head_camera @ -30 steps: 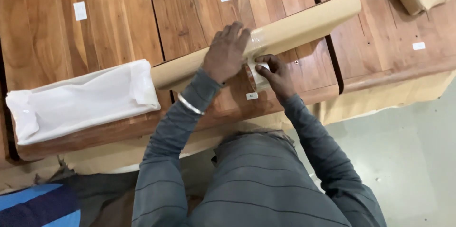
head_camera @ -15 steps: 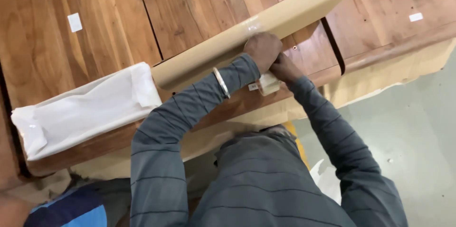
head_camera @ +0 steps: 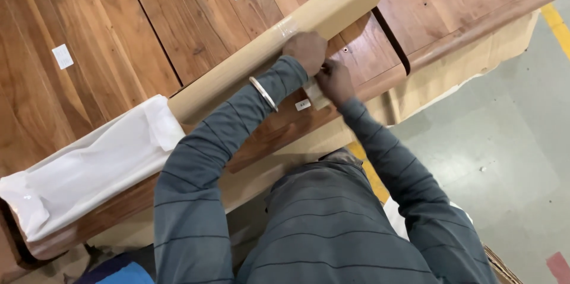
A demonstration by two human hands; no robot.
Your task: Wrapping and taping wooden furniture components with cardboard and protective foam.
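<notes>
Left hand fingers pressed flat on a long tan cardboard-wrapped bundle, right hand fingers pinching a small pale piece at its near edge, clear tape band beside them, white foam wrap covering its far end, bundle lying diagonally across the brown wooden table.

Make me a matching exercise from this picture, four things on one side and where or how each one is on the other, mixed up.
Things:
1. left hand
2. right hand
3. white wrap
4. bangle

Places or states:
A. covers the long piece's near-left end
B. on the left wrist
C. rests on the cardboard sleeve, beside the clear tape
D. at the sleeve's lower edge, just below the other hand

Pairs: 1-C, 2-D, 3-A, 4-B
</notes>
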